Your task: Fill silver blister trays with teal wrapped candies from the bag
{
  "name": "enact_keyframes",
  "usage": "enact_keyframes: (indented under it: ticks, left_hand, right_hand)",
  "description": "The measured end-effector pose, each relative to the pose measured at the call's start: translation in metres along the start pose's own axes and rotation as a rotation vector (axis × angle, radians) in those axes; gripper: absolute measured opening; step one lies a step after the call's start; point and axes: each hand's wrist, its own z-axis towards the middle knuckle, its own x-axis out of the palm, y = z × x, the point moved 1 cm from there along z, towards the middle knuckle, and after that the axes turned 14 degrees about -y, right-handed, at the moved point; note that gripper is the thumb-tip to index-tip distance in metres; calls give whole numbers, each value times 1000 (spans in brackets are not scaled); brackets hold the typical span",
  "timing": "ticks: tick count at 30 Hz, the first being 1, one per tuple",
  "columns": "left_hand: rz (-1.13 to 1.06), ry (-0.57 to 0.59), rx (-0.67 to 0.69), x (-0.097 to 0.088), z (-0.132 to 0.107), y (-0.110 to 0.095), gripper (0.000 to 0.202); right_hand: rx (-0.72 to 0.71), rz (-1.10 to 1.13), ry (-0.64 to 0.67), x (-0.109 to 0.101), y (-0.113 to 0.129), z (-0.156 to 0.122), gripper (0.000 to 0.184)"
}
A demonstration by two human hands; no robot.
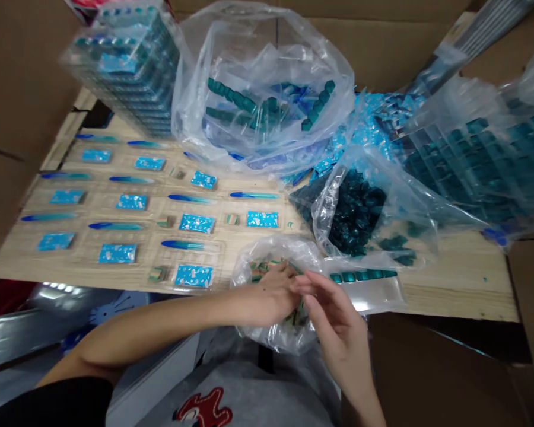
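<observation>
My left hand (278,293) reaches down into a clear plastic bag (253,252) at the table's front edge. Small green-and-orange striped pieces (260,270) lie in that bag. The fingertips of this hand are partly hidden, so what they grip does not show. Over the bag's right side is my right hand (336,317), thumb apart from its bent fingers, nothing visible in it, its fingertips close to the left hand. Left of the bag, a clear plastic tray (218,252) holds a blue-to-turquoise stick (184,245), a blue patterned packet (193,276) and a striped piece (158,273).
Several similar trays lie in rows on the wooden table (9,255). Stacked filled trays (153,89) stand at back left. A large clear bag (196,133) holds teal strips. To the right are a bag of dark teal pieces (360,213) and a teal strip (367,276).
</observation>
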Motion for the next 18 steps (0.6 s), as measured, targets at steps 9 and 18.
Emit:
enact_keyframes:
  ticks: [9, 18]
  left_hand:
    - [139, -85, -32, -11, -22, -3, 18]
    - [-310, -262, -234, -39, -46, -1, 5]
  right_hand:
    - [-27, -197, 86, -8, -3, 3, 29]
    - [-130, -314, 326, -6, -4, 5, 43]
